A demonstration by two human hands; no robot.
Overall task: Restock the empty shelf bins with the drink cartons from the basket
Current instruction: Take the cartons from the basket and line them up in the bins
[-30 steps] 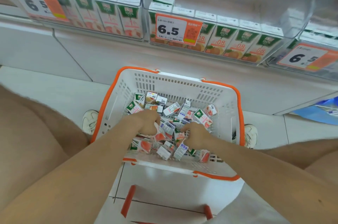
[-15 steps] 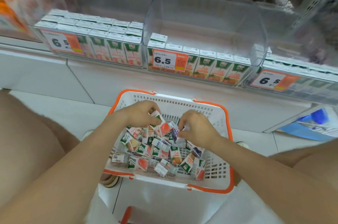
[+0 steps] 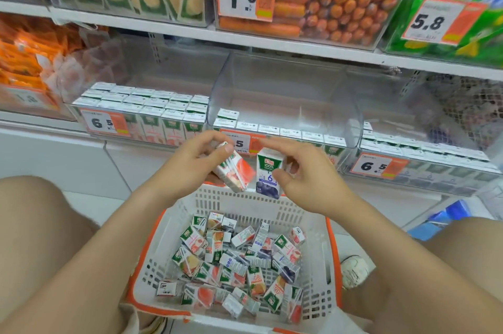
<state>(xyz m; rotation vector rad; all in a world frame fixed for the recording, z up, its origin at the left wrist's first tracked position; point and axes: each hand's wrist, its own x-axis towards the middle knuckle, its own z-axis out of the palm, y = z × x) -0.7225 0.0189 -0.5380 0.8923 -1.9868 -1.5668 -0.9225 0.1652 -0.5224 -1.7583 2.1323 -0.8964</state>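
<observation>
I see left hand point(image 3: 190, 167) fingers pinching red carton point(image 3: 237, 173), tilted. Right hand point(image 3: 307, 181) fingers pinching blue carton point(image 3: 268, 174), upright, just beside red one. Basket point(image 3: 245, 203) with loose cartons point(image 3: 234, 260) below fingers; part-filled bin point(image 3: 272, 83) just beyond fingertips.

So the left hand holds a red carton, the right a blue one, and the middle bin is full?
No: the head view shows the middle bin mostly empty. The left hand does hold a red carton, the right hand a blue carton.
</observation>
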